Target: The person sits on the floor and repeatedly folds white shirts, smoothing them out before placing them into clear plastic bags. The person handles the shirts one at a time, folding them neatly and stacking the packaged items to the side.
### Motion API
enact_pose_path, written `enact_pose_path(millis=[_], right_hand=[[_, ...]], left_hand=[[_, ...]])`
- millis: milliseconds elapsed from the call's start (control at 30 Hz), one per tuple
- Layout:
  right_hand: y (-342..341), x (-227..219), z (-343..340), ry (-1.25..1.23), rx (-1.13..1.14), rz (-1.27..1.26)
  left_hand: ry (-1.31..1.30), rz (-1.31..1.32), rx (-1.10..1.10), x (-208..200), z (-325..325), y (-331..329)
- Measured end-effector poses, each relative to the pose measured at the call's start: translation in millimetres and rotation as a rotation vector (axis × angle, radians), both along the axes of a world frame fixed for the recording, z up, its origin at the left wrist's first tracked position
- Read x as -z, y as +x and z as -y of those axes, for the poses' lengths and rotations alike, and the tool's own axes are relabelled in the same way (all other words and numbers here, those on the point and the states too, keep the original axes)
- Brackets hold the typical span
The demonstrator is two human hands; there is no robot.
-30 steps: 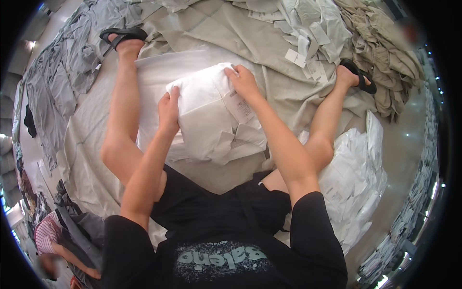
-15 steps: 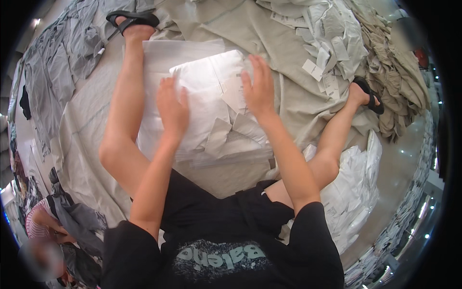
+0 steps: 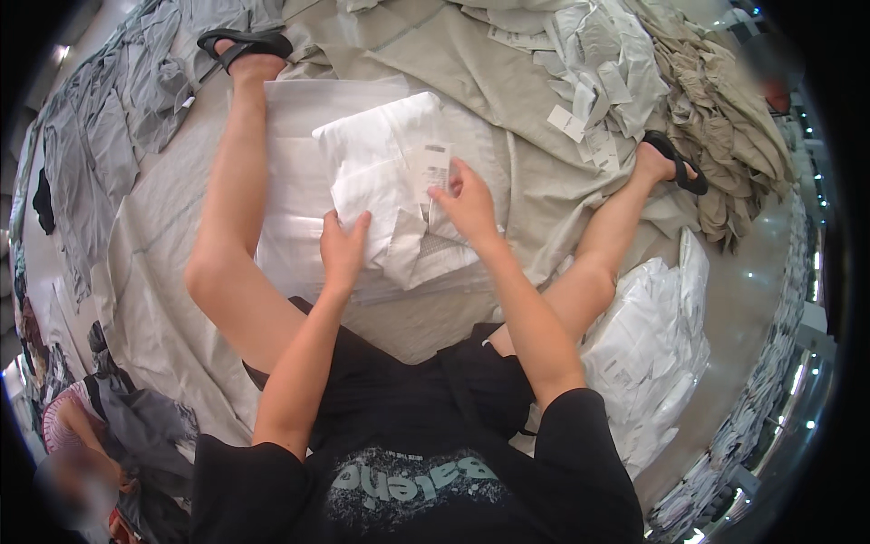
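While the right hand [image 3: 457,181] pinches the tag's [image 3: 432,165] right side, the left hand [image 3: 343,249], grip unclear, touches the garment's [image 3: 376,177] near-left edge.

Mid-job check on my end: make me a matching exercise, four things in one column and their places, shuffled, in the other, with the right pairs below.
Things:
1. Left hand
2. Grey clothes
3. Right hand
4. Folded white garment

Places:
A. At the right edge of the printed tag
B. Lying on the translucent plastic, between the legs
C. At the garment's lower left edge
D. Heaped in the upper left of the picture

Right pairs: 1-C, 2-D, 3-A, 4-B
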State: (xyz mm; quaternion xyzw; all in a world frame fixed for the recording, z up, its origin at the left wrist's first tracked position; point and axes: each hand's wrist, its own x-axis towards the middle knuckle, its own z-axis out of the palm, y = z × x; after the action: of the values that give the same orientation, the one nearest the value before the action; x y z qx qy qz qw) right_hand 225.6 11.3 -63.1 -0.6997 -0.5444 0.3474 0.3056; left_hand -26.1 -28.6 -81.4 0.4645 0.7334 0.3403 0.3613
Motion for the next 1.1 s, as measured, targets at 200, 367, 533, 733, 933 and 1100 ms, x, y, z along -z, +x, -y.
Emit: enact_pose_path(millis=[200, 367, 533, 733, 933, 1100], right_hand=[[-15.7, -17.6, -21.8, 0.065, 0.062, -0.505], [-33.0, -53.5, -29.6, 0.248, 0.069, -0.865], [-41.3, -10.9, -16.9, -0.091, -0.134, -0.46], [-25.0, -6.4, -25.6, 0.441, -0.105, 0.368], [37.3, 32.3, -52.2, -0.042, 0.029, 0.042], [40.2, 0.8, -55.8, -0.348, 0.01, -0.498]], left_hand=[[0.199, 0.262, -0.104, -2.3, -23.7, 6.3], [-0.069, 0.148, -0.091, 23.6, -20.4, -6.8], [-0.217, 0.531, -0.019, -23.5, -11.4, 9.1], [-0.364, 0.499, -0.07, -17.0, -25.0, -1.6], [-0.502, 0.812, 0.002, -12.1, -45.5, 0.1], [-0.321, 0.799, 0.047, -23.0, -44.2, 4.5]])
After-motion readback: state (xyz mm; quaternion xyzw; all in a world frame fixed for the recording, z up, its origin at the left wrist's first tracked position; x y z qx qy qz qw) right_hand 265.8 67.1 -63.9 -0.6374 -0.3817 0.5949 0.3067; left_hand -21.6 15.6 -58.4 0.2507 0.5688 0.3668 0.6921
